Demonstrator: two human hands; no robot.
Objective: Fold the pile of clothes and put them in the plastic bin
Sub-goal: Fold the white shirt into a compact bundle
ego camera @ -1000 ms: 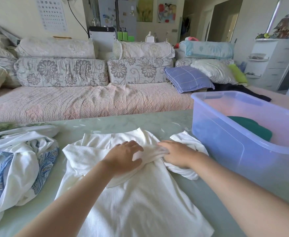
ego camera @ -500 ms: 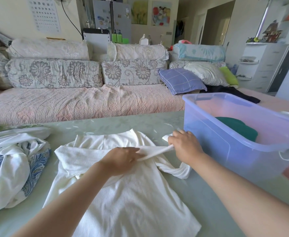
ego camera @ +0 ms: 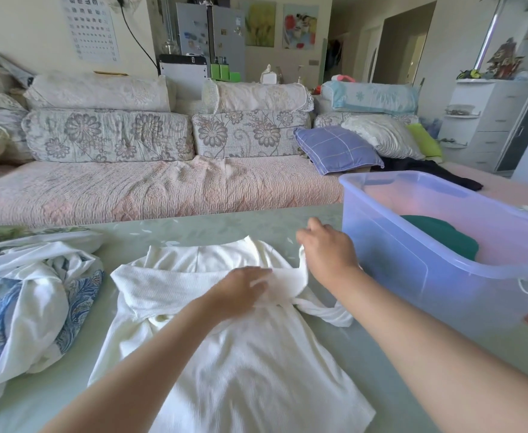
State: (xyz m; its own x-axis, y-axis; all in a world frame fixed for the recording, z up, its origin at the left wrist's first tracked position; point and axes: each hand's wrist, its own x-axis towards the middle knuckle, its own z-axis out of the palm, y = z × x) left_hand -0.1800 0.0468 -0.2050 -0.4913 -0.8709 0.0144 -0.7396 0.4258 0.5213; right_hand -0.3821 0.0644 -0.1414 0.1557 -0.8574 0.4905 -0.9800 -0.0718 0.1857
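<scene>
Head view: wall chart [ego camera: 92,26] reads "WE3M".

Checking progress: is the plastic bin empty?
No, a dark green garment already lies inside the plastic bin.

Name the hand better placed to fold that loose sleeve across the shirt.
Right. The right hand already grips the sleeve on the bin side, while the left hand lies flat on the white shirt, pinning it.
</scene>
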